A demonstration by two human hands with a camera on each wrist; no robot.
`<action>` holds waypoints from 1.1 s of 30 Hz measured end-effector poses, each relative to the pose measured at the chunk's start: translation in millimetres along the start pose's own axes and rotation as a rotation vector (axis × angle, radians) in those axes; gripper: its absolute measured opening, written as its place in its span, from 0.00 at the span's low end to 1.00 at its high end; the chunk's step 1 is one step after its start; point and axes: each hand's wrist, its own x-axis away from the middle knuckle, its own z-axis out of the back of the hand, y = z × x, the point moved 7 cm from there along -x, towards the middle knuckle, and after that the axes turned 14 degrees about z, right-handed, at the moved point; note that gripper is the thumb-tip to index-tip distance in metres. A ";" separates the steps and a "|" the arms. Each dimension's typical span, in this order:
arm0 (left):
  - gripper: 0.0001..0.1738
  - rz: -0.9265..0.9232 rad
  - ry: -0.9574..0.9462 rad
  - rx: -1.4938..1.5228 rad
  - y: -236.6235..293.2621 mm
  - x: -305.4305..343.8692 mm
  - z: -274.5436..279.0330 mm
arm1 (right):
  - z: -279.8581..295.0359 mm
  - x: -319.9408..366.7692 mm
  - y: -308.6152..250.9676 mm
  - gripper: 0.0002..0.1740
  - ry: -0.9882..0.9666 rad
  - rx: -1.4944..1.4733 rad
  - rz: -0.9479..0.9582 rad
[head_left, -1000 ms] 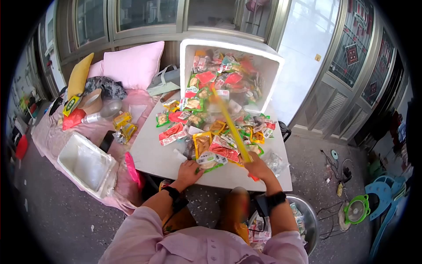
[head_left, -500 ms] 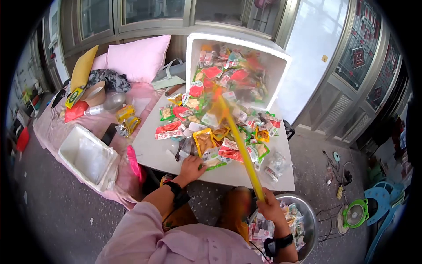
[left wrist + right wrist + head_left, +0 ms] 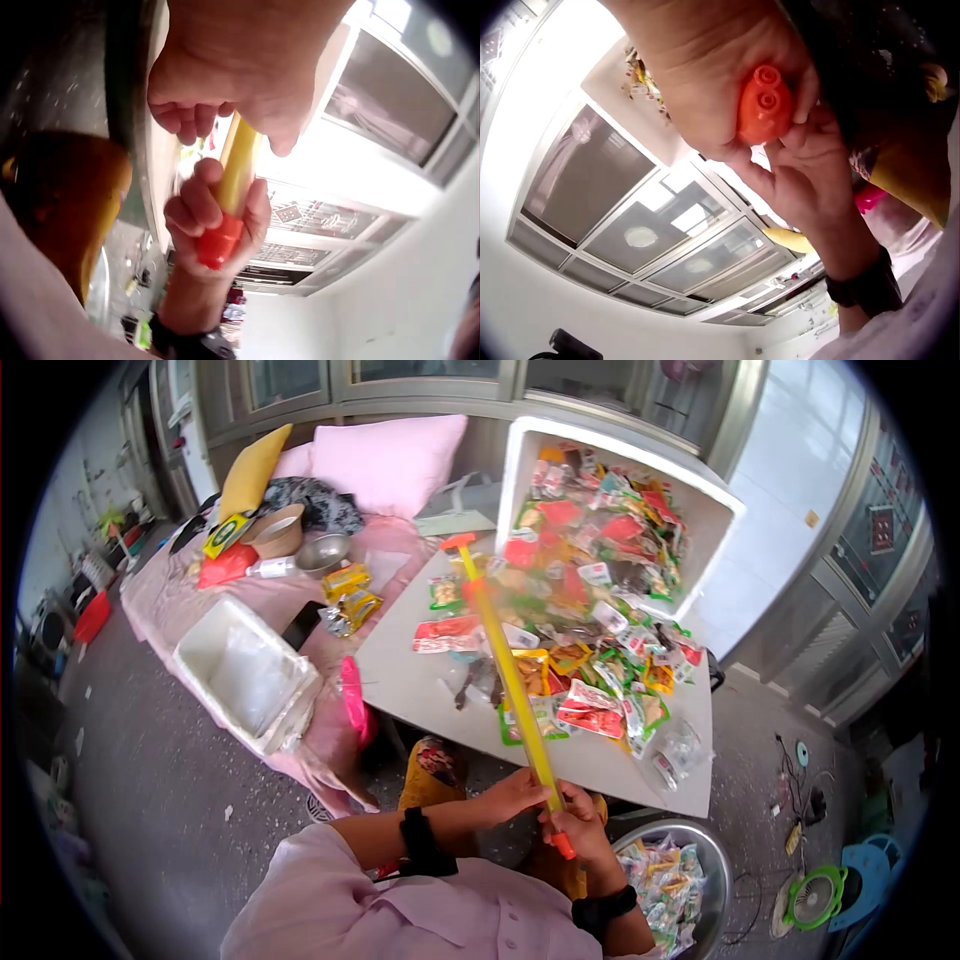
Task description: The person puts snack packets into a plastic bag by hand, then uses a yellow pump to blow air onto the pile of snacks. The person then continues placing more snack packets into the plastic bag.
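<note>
A long yellow tube with an orange T-shaped far end and an orange nozzle cap, which looks like a hand pump, slants across the table's near edge. My right hand grips its lower end, with the orange cap poking out of the fist. Just above, my left hand holds the tube between thumb and curled fingers; its palm shows in the right wrist view. Beyond the hands, small food packets in red, yellow and green lie heaped on the table, spilling from a tipped white foam box.
A metal basin filled with packets stands on the floor at right. On the pink-covered bed at left are an emptied white foam box, a metal bowl and yellow packets. A clear plastic bag lies at the table's right corner.
My left hand has left the packets at the table edge and come to the tube. My right hand has drawn the tube back; its far end has swung left, away from the foam box.
</note>
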 end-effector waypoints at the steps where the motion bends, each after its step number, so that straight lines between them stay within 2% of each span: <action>1: 0.17 0.078 0.065 0.059 3.0 7.2 0.5 | -4.0 -4.6 6.9 0.27 -0.032 0.015 0.011; 3: 0.16 0.096 0.171 0.153 -5.9 6.6 19.4 | -10.7 -14.4 18.9 0.26 -0.088 0.044 0.038; 6: 0.15 0.136 0.371 0.228 -12.8 6.3 54.5 | -5.2 -26.6 21.1 0.28 0.011 0.209 0.179; 8: 0.14 0.186 0.528 0.166 6.2 11.8 95.3 | -8.9 -24.1 8.3 0.28 0.045 0.220 0.079; 9: 0.12 0.110 0.522 0.337 25.1 16.7 102.9 | -7.7 -21.1 5.4 0.28 0.066 0.225 0.024; 10: 0.12 0.065 0.538 0.299 15.9 10.9 140.3 | -2.7 -18.8 8.2 0.27 0.069 0.221 0.011; 11: 0.11 0.103 0.588 0.268 11.2 9.1 174.3 | 3.3 -15.6 12.2 0.26 0.074 0.216 0.000; 12: 0.11 0.090 0.730 0.239 28.5 16.7 190.2 | 8.0 -12.6 15.4 0.26 0.078 0.211 -0.012; 13: 0.12 -0.014 0.777 0.222 23.3 13.7 231.0 | 11.4 -10.2 16.7 0.25 0.085 0.199 -0.016; 14: 0.14 -0.037 0.817 0.197 31.7 16.2 252.8 | 15.0 -7.6 17.7 0.24 0.095 0.189 -0.018; 15: 0.13 -0.031 0.820 0.202 26.7 14.6 284.1 | 18.5 -5.4 18.1 0.23 0.106 0.179 -0.020; 16: 0.09 0.076 0.854 0.216 31.4 18.1 299.0 | 22.0 -3.9 18.1 0.22 0.123 0.187 -0.025; 18: 0.10 0.081 0.984 0.106 35.9 17.4 352.0 | 27.1 -1.1 18.7 0.20 0.160 0.202 -0.038; 19: 0.10 0.019 0.965 0.078 44.7 16.8 373.3 | 28.8 0.1 19.3 0.20 0.173 0.204 -0.034; 20: 0.10 -0.077 0.928 0.197 50.4 15.8 394.7 | 30.6 -1.3 19.2 0.19 0.183 0.208 -0.031; 22: 0.13 -0.188 1.094 0.243 84.4 30.7 401.3 | 32.9 -4.8 15.8 0.18 0.208 0.215 -0.012; 25: 0.15 -0.302 1.071 0.354 98.0 39.3 370.3 | 37.0 -7.0 12.6 0.17 0.272 0.211 0.016; 26: 0.20 -0.117 1.141 0.205 77.1 38.3 392.8 | 41.1 -8.1 13.6 0.16 0.300 0.206 0.019; 29: 0.27 -0.003 1.337 -0.372 60.5 47.4 384.8 | 48.2 -11.5 12.8 0.14 0.343 0.206 0.027; 30: 0.31 0.114 1.384 -0.540 65.5 52.4 359.0 | 49.6 -12.1 11.8 0.13 0.351 0.209 0.029; 33: 0.29 -0.030 1.374 -0.942 62.9 55.0 331.0 | 49.9 -16.6 10.5 0.12 0.369 0.209 0.007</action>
